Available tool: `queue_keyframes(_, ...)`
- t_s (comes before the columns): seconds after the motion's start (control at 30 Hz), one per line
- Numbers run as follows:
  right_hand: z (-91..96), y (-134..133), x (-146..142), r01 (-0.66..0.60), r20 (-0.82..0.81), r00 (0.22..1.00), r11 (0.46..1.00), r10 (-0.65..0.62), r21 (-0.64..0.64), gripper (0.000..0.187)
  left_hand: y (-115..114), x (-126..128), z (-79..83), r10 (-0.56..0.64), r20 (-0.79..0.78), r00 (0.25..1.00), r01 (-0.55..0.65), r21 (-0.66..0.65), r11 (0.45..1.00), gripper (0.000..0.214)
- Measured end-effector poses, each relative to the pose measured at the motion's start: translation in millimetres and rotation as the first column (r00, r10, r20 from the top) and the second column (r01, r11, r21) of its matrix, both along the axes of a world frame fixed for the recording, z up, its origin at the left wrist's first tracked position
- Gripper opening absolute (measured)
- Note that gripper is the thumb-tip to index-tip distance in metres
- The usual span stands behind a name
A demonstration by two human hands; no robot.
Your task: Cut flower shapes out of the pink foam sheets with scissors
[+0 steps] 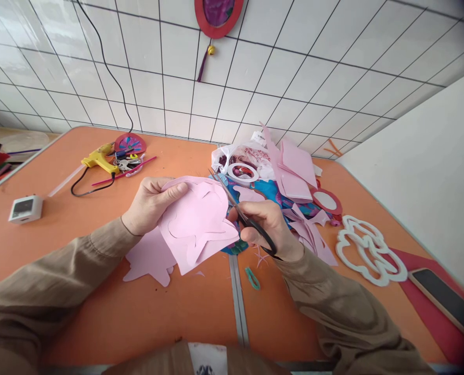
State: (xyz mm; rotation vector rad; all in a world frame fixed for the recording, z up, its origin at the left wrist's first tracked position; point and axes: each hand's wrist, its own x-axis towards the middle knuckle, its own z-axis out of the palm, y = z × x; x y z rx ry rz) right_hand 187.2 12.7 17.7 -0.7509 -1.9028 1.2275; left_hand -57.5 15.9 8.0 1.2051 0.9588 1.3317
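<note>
Head view, frame centre: left hand (151, 203) pinching pink sheet (196, 224) above counter (99, 291); right hand (265, 224) gripping scissors (235, 208), blades at sheet's upper edge. Risk: floppy sheet may sag and the cut wander.

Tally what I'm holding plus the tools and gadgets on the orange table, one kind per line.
Scissors, in right hand: 1
Pink sheet, in left hand: 1
Yellow glue gun: 1
Small white box: 1
Phone: 1
Total: 5
</note>
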Motion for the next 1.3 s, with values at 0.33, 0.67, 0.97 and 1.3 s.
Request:
queue_keyframes(0.33, -2.4, 3, 5, -0.029, 0.043, 0.999, 0.998, 0.026, 0.052, 0.059, 2, -4, 0.5, -0.036, -0.014, 0.999, 0.035, -0.041, 0.999, 0.039)
queue_keyframes(0.67, 10.4, 3, 5, -0.052, 0.118, 0.992, 0.991, 0.037, 0.122, 0.061, 3, -6, 4.4, -0.070, -0.035, 0.997, 0.069, -0.041, 0.997, 0.042)
queue_keyframes(0.97, 11.7, 2, 9, -0.051, 0.133, 0.990, 0.993, 0.037, 0.104, 0.060, 5, -7, 8.4, -0.094, -0.037, 0.995, 0.093, -0.023, 0.995, 0.040)
queue_keyframes(1.3, 15.5, 4, 11, -0.068, 0.163, 0.985, 0.992, 0.049, 0.109, 0.059, 5, -8, 12.2, -0.120, -0.026, 0.992, 0.118, -0.052, 0.992, 0.038)
